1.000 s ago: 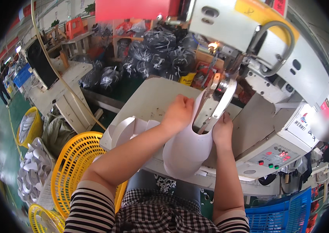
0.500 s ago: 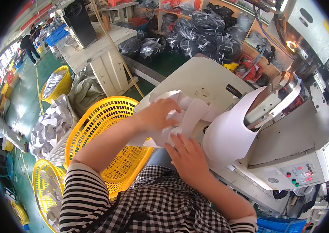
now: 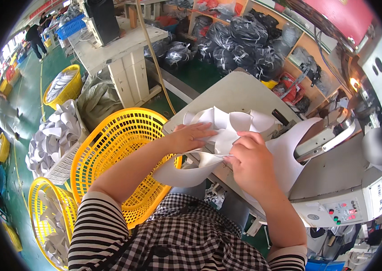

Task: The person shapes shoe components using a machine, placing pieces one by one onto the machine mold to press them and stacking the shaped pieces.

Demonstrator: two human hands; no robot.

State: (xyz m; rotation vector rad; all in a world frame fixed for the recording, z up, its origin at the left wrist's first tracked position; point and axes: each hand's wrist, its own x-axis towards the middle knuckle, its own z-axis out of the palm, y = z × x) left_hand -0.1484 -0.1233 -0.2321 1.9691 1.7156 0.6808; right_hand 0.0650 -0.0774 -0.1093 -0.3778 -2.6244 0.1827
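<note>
A curved white sheet piece [image 3: 186, 175], which looks like a cut shoe part, hangs bowed over the near edge of the table. My right hand [image 3: 253, 162] is closed, pinching this piece at its right corner between thumb and fingers. Fingers stretched to the right, my left hand [image 3: 193, 137] lies against a pile of similar white pieces [image 3: 213, 119] on the white tabletop [image 3: 240, 88]; its thumb is mostly hidden. Another large white piece [image 3: 285, 149] is draped on the metal arm [image 3: 331, 140] of the machine, right of my right hand.
A yellow basket [image 3: 82, 153] stands left of the table. Beyond it are a white crate [image 3: 67, 165] heaped with white pieces and a smaller yellow basket [image 3: 37, 198]. The machine's control box [image 3: 335, 210] fills the right side. Black bags [image 3: 245, 34] are stacked at the back.
One curved white piece has come off the pile toward me, its corner now in my right hand. My right hand has moved right and up; the left stays by the pile. The view has shifted slightly.
</note>
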